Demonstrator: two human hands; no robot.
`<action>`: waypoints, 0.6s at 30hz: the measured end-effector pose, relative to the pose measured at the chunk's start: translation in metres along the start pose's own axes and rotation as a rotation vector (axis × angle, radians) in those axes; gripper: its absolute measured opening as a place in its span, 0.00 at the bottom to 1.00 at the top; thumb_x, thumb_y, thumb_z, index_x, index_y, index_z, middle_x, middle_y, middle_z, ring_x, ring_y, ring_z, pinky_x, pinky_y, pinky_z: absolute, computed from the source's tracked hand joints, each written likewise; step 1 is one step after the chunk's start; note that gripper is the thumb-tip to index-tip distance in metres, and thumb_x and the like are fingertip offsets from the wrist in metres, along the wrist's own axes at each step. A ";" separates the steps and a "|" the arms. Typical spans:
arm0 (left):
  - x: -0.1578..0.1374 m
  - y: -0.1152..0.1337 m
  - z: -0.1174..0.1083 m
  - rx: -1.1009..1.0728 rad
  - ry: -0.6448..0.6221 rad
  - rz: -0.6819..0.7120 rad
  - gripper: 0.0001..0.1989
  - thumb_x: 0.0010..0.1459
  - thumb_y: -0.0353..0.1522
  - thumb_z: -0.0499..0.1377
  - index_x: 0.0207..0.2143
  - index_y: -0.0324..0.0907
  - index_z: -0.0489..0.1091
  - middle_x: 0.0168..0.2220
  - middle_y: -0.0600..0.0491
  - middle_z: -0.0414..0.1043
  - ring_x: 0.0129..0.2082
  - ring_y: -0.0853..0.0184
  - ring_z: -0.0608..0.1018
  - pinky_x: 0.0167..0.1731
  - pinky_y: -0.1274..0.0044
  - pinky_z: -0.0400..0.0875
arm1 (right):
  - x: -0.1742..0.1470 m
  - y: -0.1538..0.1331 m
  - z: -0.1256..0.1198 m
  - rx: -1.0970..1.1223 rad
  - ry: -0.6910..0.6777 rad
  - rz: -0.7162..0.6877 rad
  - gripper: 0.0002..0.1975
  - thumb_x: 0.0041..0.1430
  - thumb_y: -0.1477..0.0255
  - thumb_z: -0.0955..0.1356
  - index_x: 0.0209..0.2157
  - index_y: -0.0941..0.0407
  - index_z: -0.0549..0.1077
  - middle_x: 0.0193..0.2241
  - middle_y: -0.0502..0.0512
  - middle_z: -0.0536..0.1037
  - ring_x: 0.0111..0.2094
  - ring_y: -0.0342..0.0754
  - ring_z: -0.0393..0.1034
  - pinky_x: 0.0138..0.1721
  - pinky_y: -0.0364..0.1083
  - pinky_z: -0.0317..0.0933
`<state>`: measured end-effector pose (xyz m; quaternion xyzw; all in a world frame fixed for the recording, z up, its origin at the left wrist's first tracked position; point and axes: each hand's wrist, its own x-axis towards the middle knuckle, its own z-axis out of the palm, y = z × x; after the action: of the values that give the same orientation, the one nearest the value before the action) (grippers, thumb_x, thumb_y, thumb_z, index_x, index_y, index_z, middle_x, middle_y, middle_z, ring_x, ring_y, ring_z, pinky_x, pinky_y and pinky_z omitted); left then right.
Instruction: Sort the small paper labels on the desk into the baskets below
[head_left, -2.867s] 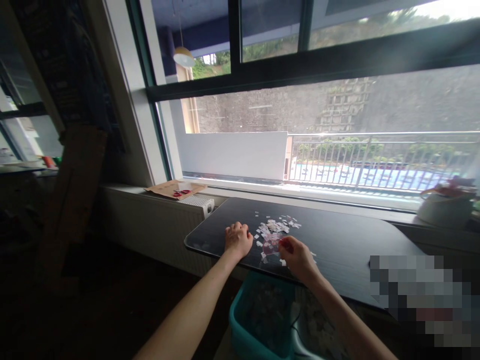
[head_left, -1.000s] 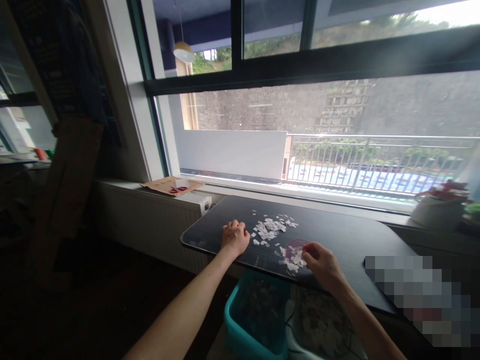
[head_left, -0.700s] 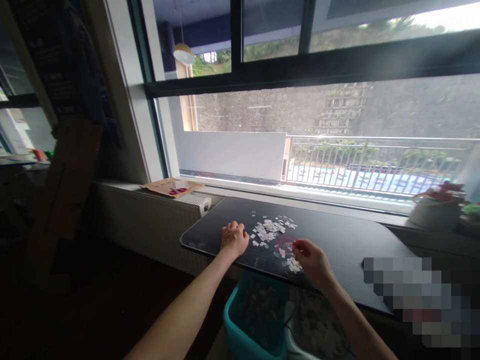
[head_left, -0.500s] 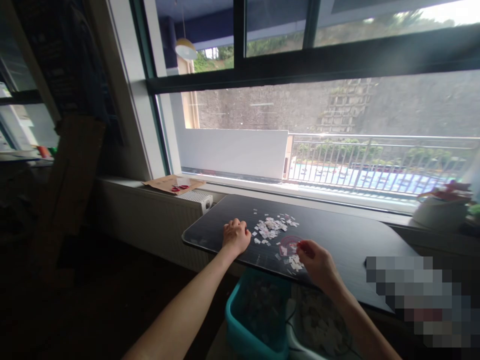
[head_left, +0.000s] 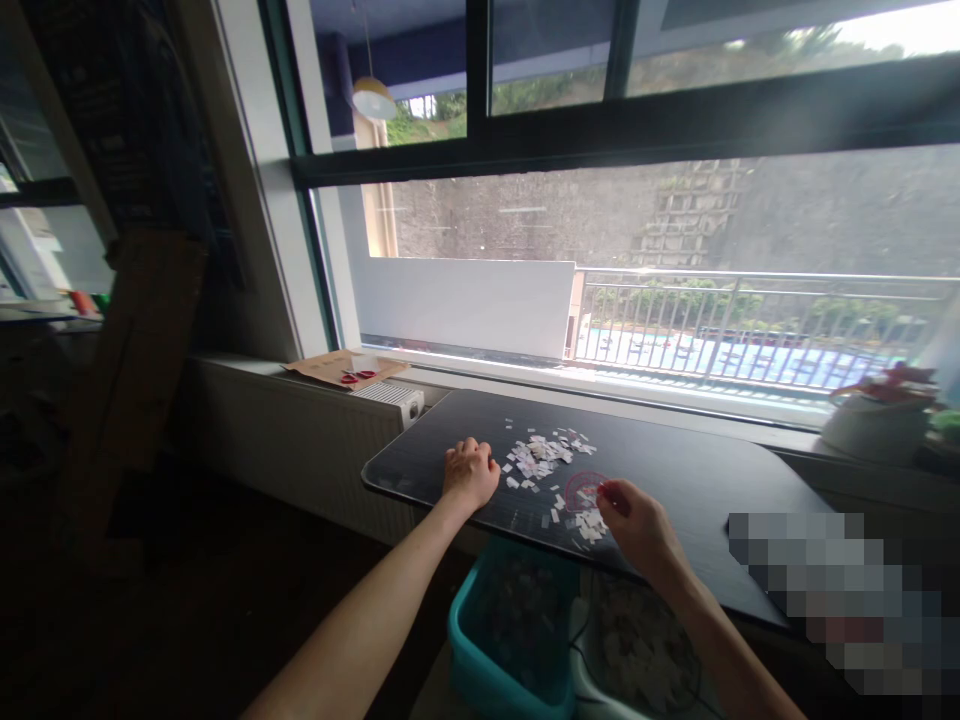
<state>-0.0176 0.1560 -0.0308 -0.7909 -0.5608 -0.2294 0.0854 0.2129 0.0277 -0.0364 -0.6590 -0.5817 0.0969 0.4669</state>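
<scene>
My right hand (head_left: 631,515) pinches the right end of a see-through red protractor (head_left: 576,492), which lies over the table among the paper pieces. A wide pile of small white paper pieces (head_left: 541,454) spreads beyond it, and a smaller heap of white pieces (head_left: 589,526) lies just below, beside my right fingers. A few loose pieces (head_left: 556,515) sit at the protractor's left. On the dark tabletop, left of the wide pile, rests my left hand (head_left: 471,472) with its fingers curled under. Its palm is hidden, so I cannot tell whether anything is inside.
The dark table (head_left: 675,470) stands against a window sill. Below its front edge are a turquoise bin (head_left: 469,640) and a pale container (head_left: 592,690), both with scraps inside. Red-handled scissors (head_left: 358,377) lie on brown paper (head_left: 319,368) at the left. A pot (head_left: 874,425) stands right.
My right hand has shifted the protractor slightly to the right. Some pieces that lay under its left side now show beside it. My left hand stays where it was.
</scene>
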 end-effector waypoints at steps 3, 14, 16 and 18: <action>0.000 0.000 0.000 -0.008 0.001 0.004 0.10 0.56 0.33 0.51 0.37 0.42 0.70 0.39 0.47 0.68 0.41 0.59 0.70 0.41 0.69 0.62 | 0.001 0.001 0.001 0.027 -0.003 0.005 0.13 0.50 0.61 0.65 0.32 0.55 0.75 0.28 0.54 0.80 0.29 0.50 0.74 0.32 0.46 0.65; 0.000 0.000 0.000 0.001 0.005 -0.003 0.09 0.56 0.33 0.51 0.36 0.42 0.70 0.39 0.47 0.68 0.41 0.59 0.70 0.42 0.68 0.62 | 0.002 0.005 0.008 0.141 -0.013 0.043 0.12 0.48 0.63 0.66 0.30 0.56 0.75 0.25 0.54 0.79 0.26 0.49 0.73 0.28 0.44 0.65; 0.000 0.000 0.000 0.007 0.009 -0.004 0.09 0.56 0.33 0.52 0.36 0.41 0.70 0.39 0.47 0.68 0.41 0.59 0.70 0.42 0.68 0.62 | 0.002 0.003 0.008 0.163 -0.017 0.031 0.12 0.47 0.63 0.66 0.29 0.56 0.75 0.24 0.54 0.79 0.25 0.49 0.73 0.27 0.44 0.65; 0.000 0.001 0.000 0.010 0.006 -0.011 0.09 0.56 0.32 0.52 0.36 0.42 0.70 0.39 0.46 0.68 0.42 0.58 0.70 0.43 0.68 0.61 | 0.002 0.003 0.008 0.173 -0.006 0.027 0.12 0.47 0.63 0.67 0.28 0.56 0.75 0.23 0.54 0.79 0.25 0.48 0.73 0.26 0.44 0.65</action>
<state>-0.0170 0.1552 -0.0304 -0.7866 -0.5661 -0.2297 0.0897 0.2097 0.0342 -0.0419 -0.6235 -0.5638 0.1552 0.5190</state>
